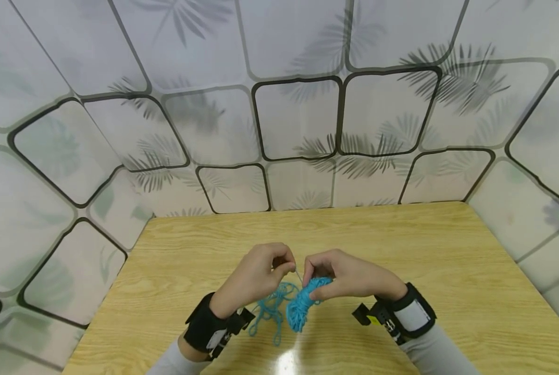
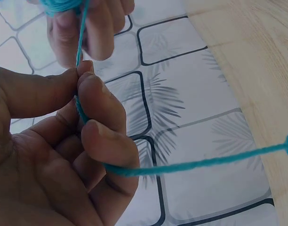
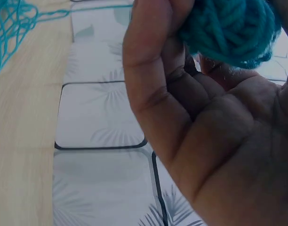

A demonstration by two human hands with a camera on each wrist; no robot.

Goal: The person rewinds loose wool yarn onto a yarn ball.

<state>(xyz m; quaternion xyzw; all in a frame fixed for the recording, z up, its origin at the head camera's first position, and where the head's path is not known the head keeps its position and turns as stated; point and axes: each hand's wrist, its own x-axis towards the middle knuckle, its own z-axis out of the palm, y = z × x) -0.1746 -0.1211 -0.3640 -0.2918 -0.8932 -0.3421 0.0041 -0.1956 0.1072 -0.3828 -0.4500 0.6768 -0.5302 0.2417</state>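
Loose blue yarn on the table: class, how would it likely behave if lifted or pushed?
The loose blue yarn would probably droop, since it lies in slack, bending loops. It looks light, being only thin strand. Pushed, its crossing loops might bunch or tangle.

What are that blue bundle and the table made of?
The blue bundle looks like matte yarn, perhaps wool or acrylic: twisted strands and stray fuzz show. The table seems wood or wood-look laminate, lightly glossy, given its grain and bright reflection.

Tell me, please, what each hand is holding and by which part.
The left hand pinches a blue strand partway along; the right hand grips the blue yarn bundle by its upper end in the head view.
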